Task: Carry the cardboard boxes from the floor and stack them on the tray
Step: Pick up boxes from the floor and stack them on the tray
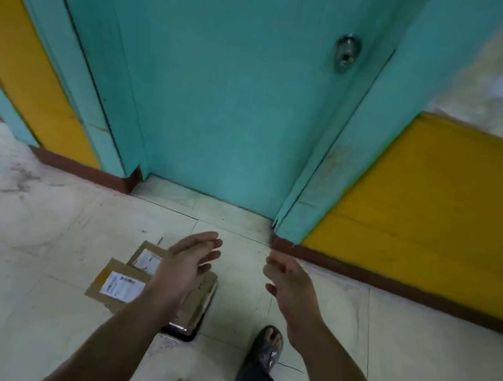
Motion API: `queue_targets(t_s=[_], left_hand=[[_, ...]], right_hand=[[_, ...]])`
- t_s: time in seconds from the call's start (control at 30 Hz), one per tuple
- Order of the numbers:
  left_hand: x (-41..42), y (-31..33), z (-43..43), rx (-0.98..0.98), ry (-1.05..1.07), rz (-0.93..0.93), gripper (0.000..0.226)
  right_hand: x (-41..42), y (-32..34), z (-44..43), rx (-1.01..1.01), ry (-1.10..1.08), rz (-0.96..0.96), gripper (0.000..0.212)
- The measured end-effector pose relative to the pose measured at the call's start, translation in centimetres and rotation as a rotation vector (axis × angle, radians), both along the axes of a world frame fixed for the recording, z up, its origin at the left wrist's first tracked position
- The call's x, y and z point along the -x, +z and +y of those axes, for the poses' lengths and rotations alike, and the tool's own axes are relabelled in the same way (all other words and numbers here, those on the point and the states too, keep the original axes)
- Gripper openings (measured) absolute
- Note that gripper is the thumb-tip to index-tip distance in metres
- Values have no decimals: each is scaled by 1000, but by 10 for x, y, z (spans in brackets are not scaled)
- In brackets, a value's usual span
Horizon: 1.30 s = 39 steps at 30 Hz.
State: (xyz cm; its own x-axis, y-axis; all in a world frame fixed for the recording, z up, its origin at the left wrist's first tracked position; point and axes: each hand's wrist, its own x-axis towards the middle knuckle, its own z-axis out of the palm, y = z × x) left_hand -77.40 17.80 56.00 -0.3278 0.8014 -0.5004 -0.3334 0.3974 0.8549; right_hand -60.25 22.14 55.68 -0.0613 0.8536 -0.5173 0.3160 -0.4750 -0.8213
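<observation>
Standing over the tray (181, 331), dark, set on the white tiled floor (33, 253) before a teal door (227, 86); only its near corner in view, the rest under cardboard and the left forearm. Holding nothing in the left hand (187, 266): fingers straight and together, palm turned inward, up in the air above the boxes. Holding nothing in the right hand (288, 291) either: fingers loosely spread, apart from the left, above bare tile. Counting at least three flat cardboard boxes: near labelled box (116, 285) and far labelled box (145, 259), touching or overlapping, just left of the tray; plain box (201, 291) lying in the tray, partly hidden by the forearm. Cannot tell whether the labelled two rest wholly on tile or overhang the tray rim. Judging the step in hand as a reach down for the next box. To do it well: bend at the knees, take the near labelled box by two opposite edges, one hand per side, keep it level, lower it square onto the plain box with edges aligned, avoiding a slide off the shallow rim. Keep the sandalled right foot (267, 346), just beside the tray, out of the way.
</observation>
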Motion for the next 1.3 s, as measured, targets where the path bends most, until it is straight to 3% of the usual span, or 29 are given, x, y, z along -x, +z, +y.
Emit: queue_targets(t_s=[0.3, 0.7, 0.93, 1.3], left_hand=[[-145, 26, 1, 2, -530, 102, 17], [-472, 22, -43, -56, -1114, 175, 22], [-623, 11, -68, 23, -1338, 163, 22], [-859, -25, -11, 71, -1562, 240, 20]], right_hand=[[-153, 10, -89, -28, -530, 128, 33], [-432, 0, -235, -92, -1045, 113, 33], [-551, -16, -286, -28, -1258, 125, 39], [-757, -36, -254, 50, -1507, 93, 38]])
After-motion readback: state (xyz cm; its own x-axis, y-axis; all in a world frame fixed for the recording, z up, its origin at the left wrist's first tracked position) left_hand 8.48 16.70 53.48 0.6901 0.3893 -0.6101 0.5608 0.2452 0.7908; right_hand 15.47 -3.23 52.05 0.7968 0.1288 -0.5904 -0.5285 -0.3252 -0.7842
